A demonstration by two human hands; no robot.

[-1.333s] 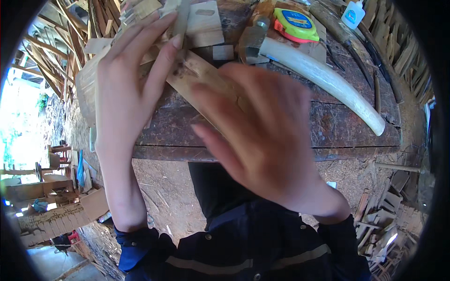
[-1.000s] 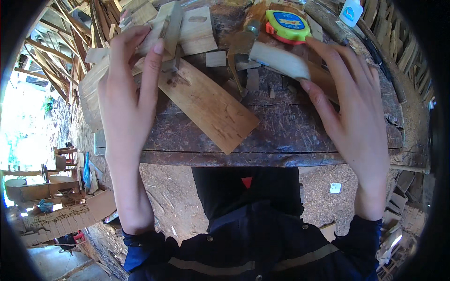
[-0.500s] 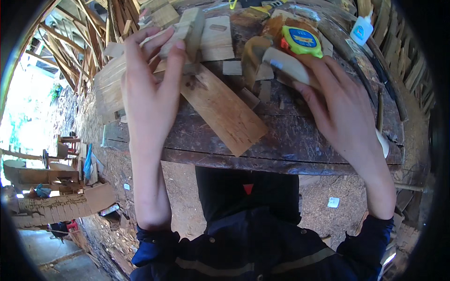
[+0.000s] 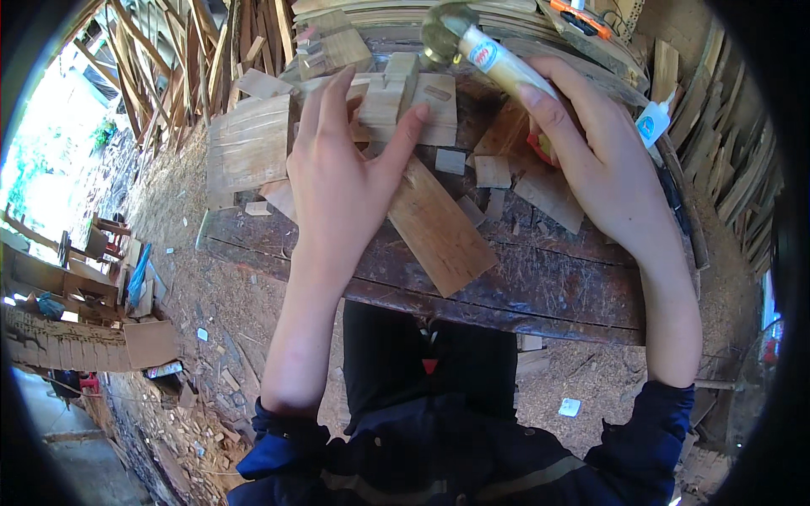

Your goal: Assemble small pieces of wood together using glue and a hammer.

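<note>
Fingers [image 4: 413,118] of the left hand [image 4: 342,190] lie spread and pressed flat on a small pale notched wooden block [image 4: 403,105], pinning it to the counter [image 4: 557,282]. Fingers [image 4: 540,105] of the right hand [image 4: 607,181] are curled around the pale wooden handle of a hammer [image 4: 498,61]; its rounded steel head [image 4: 440,38] hangs just above and behind the block, not touching it.

Block position: far middle of the counter, resting on the upper end of a long tan plank [image 4: 439,232] that runs diagonally from the block toward the near edge. Small square wood offcuts [image 4: 494,171] lie just right of the block. A white glue bottle with a blue label [image 4: 654,122] stands well right of the block, beyond the right hand. A stack of thin wooden slats [image 4: 249,143] sits just left of the block.

Step judged: block held in place, hammer poised for a strike. The next move calls for a short, square blow with the left fingertips kept clear of the head.

Versus 0.5 s ago: the right hand then lay on the handle low beside the tape measure; now the hammer is lifted over the block. The left hand is unchanged in place.
</note>
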